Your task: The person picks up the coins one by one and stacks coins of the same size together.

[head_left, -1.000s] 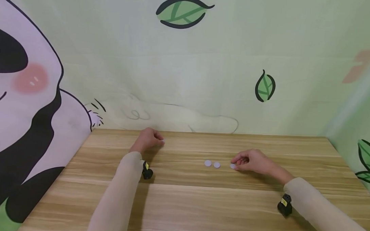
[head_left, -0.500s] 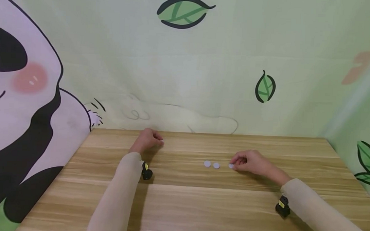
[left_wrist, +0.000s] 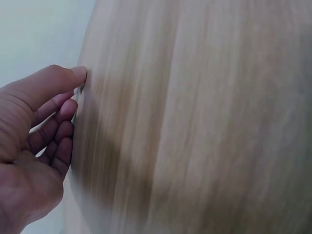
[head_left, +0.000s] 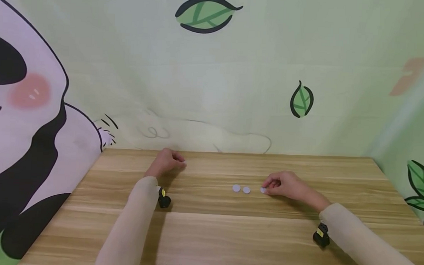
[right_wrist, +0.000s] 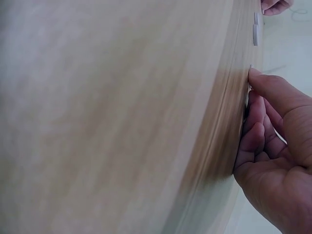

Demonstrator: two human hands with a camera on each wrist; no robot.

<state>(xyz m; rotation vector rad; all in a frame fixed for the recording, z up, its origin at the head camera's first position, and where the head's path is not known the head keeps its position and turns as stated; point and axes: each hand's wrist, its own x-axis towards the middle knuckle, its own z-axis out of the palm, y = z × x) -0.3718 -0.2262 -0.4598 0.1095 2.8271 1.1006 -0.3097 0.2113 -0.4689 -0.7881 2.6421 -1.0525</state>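
- Now the right hand point(head_left: 286, 185) rests on the wooden table point(head_left: 208, 233), fingers curled, with the fingertips point(right_wrist: 254, 73) down at a small white disc point(head_left: 263, 190); whether they pinch the disc or only touch it cannot be told.
- Just left of that disc lie two more white discs, the middle disc point(head_left: 246, 190) and the far-left disc point(head_left: 236, 188), close side by side in a row and apart from the hand.
- Well apart to the left, the left hand point(head_left: 167, 161) sits near the back edge of the table, fingers curled, thumb tip point(left_wrist: 80, 74) on the wood; something small and pale shows at the fingertips, too small to name, so its hold cannot be told.
- Both forearms wear beige sleeves point(head_left: 131, 227), and a small black camera point(head_left: 164, 201) hangs under each wrist.
- Behind the table hangs a pale green backdrop point(head_left: 235, 78) printed with leaves and a panda point(head_left: 23, 102).
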